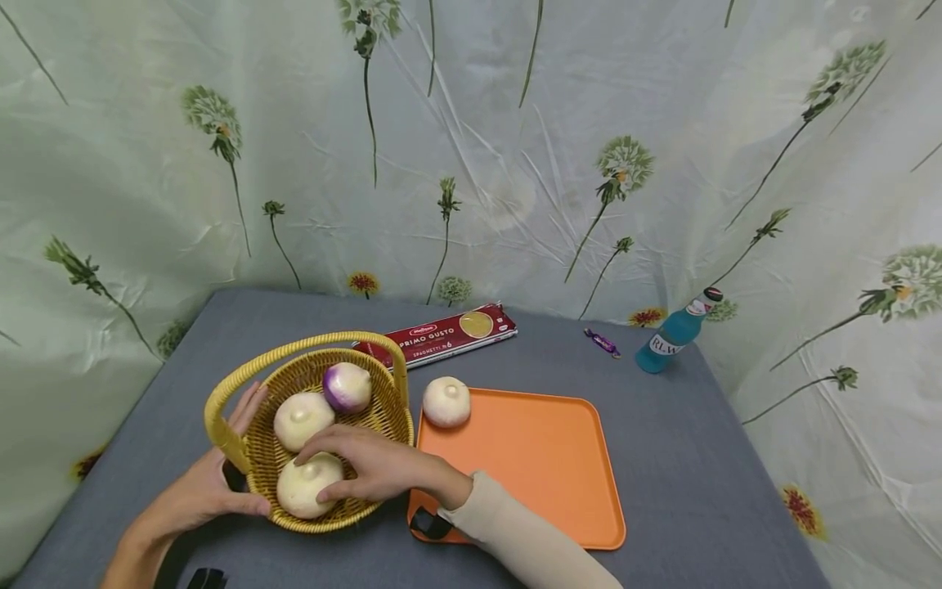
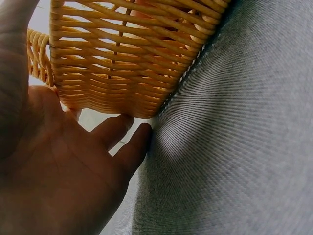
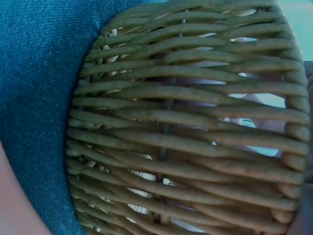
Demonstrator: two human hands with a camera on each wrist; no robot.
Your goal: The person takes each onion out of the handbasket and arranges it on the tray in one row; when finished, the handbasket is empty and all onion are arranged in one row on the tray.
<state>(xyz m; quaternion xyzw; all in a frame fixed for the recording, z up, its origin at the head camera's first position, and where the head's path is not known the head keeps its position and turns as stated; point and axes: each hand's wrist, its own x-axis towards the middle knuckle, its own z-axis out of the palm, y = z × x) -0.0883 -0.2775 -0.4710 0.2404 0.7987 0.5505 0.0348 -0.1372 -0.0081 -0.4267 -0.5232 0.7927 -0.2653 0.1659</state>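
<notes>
A yellow wicker basket [image 1: 393, 409] with a tall handle stands on the left of the table. In it are a purple-and-white turnip [image 1: 347, 387], a white turnip [image 1: 302, 420] and a second white turnip [image 1: 305, 489] at the front. My right hand [image 1: 368, 462] reaches over the rim and grips the front turnip with bent fingers and thumb. My left hand [image 1: 199, 483] rests against the basket's left side, thumb near the front rim. In the left wrist view its fingers [image 2: 132, 147] extend fairly straight beside the wickerwork. The basket wall hides the turnips in the right wrist view.
Right of the basket lies an orange tray [image 1: 537, 466] with another white turnip [image 1: 446, 402] at its far left corner. Behind are a red spaghetti pack [image 1: 441, 337], a purple-wrapped candy [image 1: 603, 342] and a blue bottle [image 1: 677, 331]. A flowered curtain [image 1: 500, 164] hangs behind the table.
</notes>
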